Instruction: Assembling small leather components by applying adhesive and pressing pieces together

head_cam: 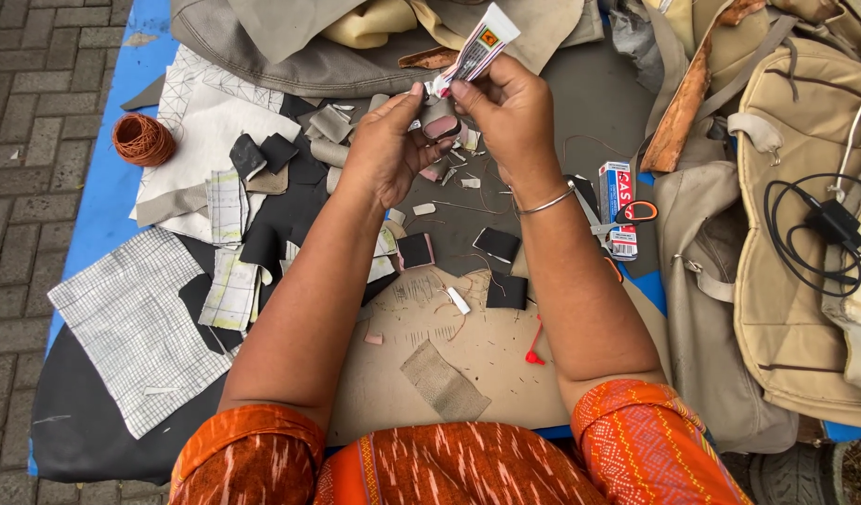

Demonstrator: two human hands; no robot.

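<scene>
My right hand (513, 120) grips a small white glue tube (479, 45) by its lower part, tube tilted up to the right. My left hand (386, 142) pinches at the tube's red nozzle end (440, 89) with thumb and fingers. A silver bangle (546, 202) sits on my right wrist. Under both hands lies a dark work surface strewn with small leather and fabric scraps (421, 251), and a tan leather sheet (468, 355) lies closer to me.
A spool of orange thread (143, 140) lies at the left on the blue mat (113, 201). A small glue box (619, 208) and orange-handled scissors (636, 213) lie to the right. Beige seat covers (795, 234) with a black cable (823, 229) fill the right; checked lining pieces (136, 327) lie left.
</scene>
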